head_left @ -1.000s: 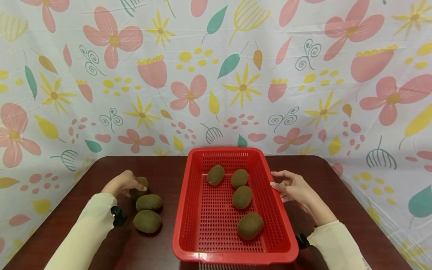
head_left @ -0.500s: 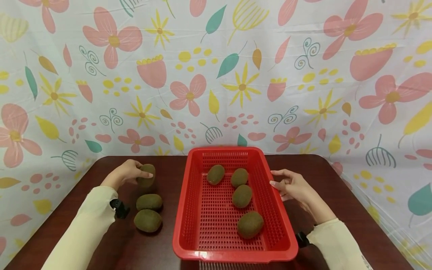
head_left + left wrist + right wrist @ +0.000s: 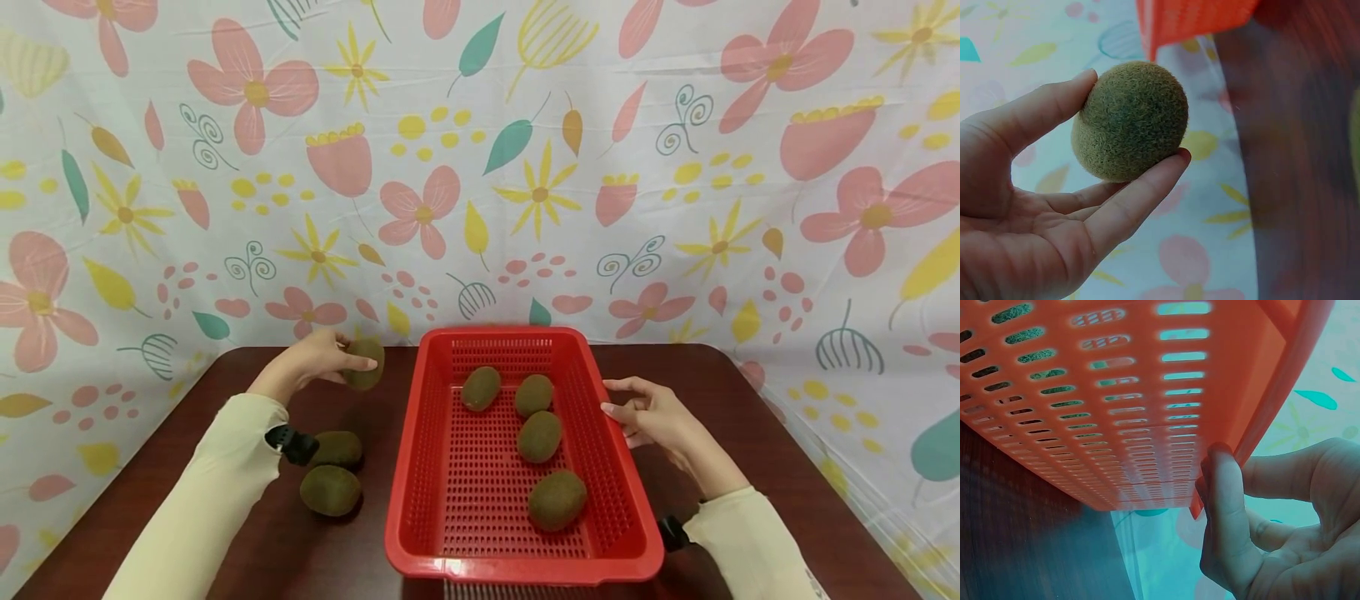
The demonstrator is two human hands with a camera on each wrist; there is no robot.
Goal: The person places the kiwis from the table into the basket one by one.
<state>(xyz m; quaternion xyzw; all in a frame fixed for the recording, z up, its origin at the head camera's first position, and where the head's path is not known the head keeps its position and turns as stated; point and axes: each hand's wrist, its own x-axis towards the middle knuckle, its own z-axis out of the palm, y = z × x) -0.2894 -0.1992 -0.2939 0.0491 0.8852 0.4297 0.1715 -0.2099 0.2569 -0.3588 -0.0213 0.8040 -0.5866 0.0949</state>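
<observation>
My left hand (image 3: 318, 358) pinches a brown fuzzy kiwi (image 3: 365, 364) between thumb and fingers, raised above the table to the left of the red plastic basket (image 3: 517, 570). The left wrist view shows that kiwi (image 3: 1132, 122) close up, with the thumb on one side and fingers on the other. My right hand (image 3: 656, 421) grips the basket's right rim; in the right wrist view its fingers (image 3: 1225, 506) lie against the slotted wall under the rim. Several kiwis lie inside the basket, one kiwi (image 3: 557, 500) near the front right corner.
Two more kiwis lie on the dark wooden table (image 3: 247, 533) left of the basket: a rear kiwi (image 3: 339, 448), partly behind the left wrist's camera, and a front kiwi (image 3: 331, 490). A flowered cloth (image 3: 480, 167) hangs behind the table.
My left hand has picked the farthest of the loose kiwis off the table and carried it up and right toward the basket. The right hand and basket stay in place.
</observation>
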